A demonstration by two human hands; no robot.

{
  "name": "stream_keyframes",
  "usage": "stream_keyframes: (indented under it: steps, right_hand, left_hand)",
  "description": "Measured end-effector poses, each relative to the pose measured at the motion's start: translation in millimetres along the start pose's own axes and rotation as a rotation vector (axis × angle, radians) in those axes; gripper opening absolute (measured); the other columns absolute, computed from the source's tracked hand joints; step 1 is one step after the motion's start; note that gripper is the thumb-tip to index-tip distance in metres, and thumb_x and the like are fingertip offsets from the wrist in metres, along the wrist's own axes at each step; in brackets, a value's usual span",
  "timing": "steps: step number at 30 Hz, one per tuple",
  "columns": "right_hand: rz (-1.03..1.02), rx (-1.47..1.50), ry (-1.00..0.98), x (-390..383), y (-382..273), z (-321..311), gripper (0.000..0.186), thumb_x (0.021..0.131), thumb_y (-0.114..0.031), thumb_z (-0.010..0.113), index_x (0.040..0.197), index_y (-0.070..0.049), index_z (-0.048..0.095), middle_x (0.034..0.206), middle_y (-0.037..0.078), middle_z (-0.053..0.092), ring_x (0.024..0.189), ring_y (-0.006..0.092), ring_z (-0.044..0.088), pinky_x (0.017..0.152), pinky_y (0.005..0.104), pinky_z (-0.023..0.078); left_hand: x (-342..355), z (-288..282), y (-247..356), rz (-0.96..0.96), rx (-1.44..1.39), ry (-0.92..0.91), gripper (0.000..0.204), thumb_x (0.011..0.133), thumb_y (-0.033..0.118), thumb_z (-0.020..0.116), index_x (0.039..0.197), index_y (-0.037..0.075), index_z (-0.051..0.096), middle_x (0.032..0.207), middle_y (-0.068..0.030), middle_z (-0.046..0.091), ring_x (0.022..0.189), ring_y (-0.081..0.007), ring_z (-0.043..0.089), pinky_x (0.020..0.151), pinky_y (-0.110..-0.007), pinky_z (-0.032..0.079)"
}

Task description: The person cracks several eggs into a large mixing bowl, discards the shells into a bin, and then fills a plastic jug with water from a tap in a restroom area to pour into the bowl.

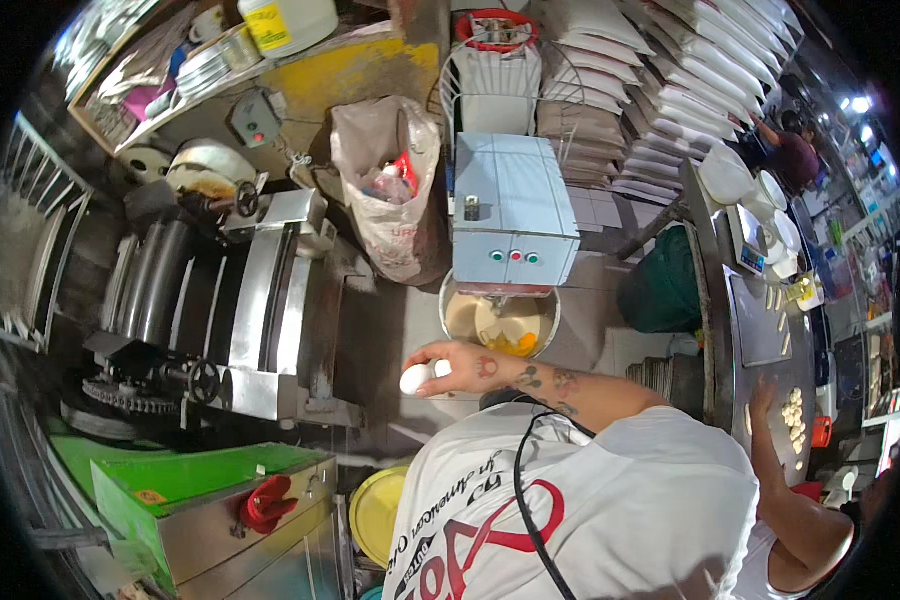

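My right hand [440,360] reaches leftward across my front, its fingers curled around white eggs [416,379]; two of them show. Just beyond the hand stands a round metal mixing bowl [449,318], holding pale contents and orange-yellow egg yolks [518,346] near its front side. Over the bowl's far part sits a light-blue mixer head [515,195] with several push buttons on its front. The hand is apart from the bowl, a little to the left and nearer. My left hand is out of the picture.
At left stands a dough roller machine [270,310] with handwheels; nearer is a green-topped cabinet [210,470]. A large sack [385,190] stands behind. Stacked sacks [690,100] fill the back right. A co-worker's arm [770,450] reaches over a metal worktable [745,375] with dough pieces.
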State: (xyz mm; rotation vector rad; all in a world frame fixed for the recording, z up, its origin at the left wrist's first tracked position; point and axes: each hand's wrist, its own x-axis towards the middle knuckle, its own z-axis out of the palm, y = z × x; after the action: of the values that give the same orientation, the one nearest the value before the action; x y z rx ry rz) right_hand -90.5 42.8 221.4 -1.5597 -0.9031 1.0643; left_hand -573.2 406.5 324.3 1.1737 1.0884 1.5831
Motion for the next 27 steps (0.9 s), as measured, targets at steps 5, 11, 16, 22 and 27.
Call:
stream_keyframes:
  steps: [5, 11, 16, 22, 27]
  right_hand:
    - [0.023, 0.122, -0.009, -7.2, 16.5, -37.7, 0.055, 0.088, -0.035, 0.077, 0.132, -0.008, 0.058, 0.111, 0.004, 0.067, 0.083, 0.0089, 0.061, 0.067, 0.0264, 0.053]
    - [0.032, 0.177, 0.019, -29.6, 37.7, -91.5, 0.051, 0.089, -0.033, 0.077, 0.130, -0.008, 0.060, 0.112, 0.001, 0.067, 0.084, 0.0072, 0.061, 0.071, 0.0256, 0.053]
    - [-0.011, 0.160, 0.094, -57.5, 80.2, -135.8, 0.049, 0.089, -0.033, 0.076, 0.129, -0.009, 0.061, 0.108, 0.002, 0.069, 0.081, 0.0085, 0.064, 0.068, 0.0262, 0.054]
    - [-0.038, 0.281, 0.307, -97.0, 136.1, -156.3, 0.054, 0.089, -0.031, 0.076, 0.134, -0.007, 0.059, 0.111, 0.005, 0.068, 0.084, 0.0091, 0.064, 0.066, 0.0271, 0.055]
    - [0.058, 0.860, 0.658, -186.4, 128.0, -174.9, 0.049, 0.095, -0.028, 0.068, 0.138, -0.008, 0.057, 0.104, 0.003, 0.068, 0.080, 0.0078, 0.062, 0.070, 0.0247, 0.052]
  left_hand:
    - [-79.5, 66.8, -32.6, -0.170, -0.237, -0.163, 0.061, 0.092, 0.043, 0.067, 0.142, 0.012, 0.050, 0.133, -0.0099, 0.060, 0.102, -0.0189, 0.063, 0.082, -0.037, 0.054]
    - [-154.4, 123.9, -59.8, -0.346, -0.415, -0.304, 0.063, 0.091, 0.044, 0.068, 0.142, 0.012, 0.050, 0.132, -0.0095, 0.060, 0.102, -0.0184, 0.063, 0.081, -0.035, 0.055]
    - [-201.6, 184.5, -90.3, -0.501, -0.512, -0.442, 0.064, 0.090, 0.045, 0.069, 0.142, 0.012, 0.050, 0.131, -0.0091, 0.061, 0.102, -0.0179, 0.063, 0.080, -0.034, 0.055]
    - [-224.1, 276.0, -143.2, -0.763, -0.667, -0.819, 0.066, 0.089, 0.046, 0.070, 0.142, 0.012, 0.049, 0.130, -0.0087, 0.061, 0.103, -0.0174, 0.063, 0.078, -0.033, 0.056]
    - [-314.1, 414.6, -130.2, -1.015, -0.713, -1.322, 0.060, 0.098, 0.037, 0.064, 0.150, 0.020, 0.041, 0.137, -0.0111, 0.057, 0.076, -0.0151, 0.064, 0.060, -0.031, 0.054]
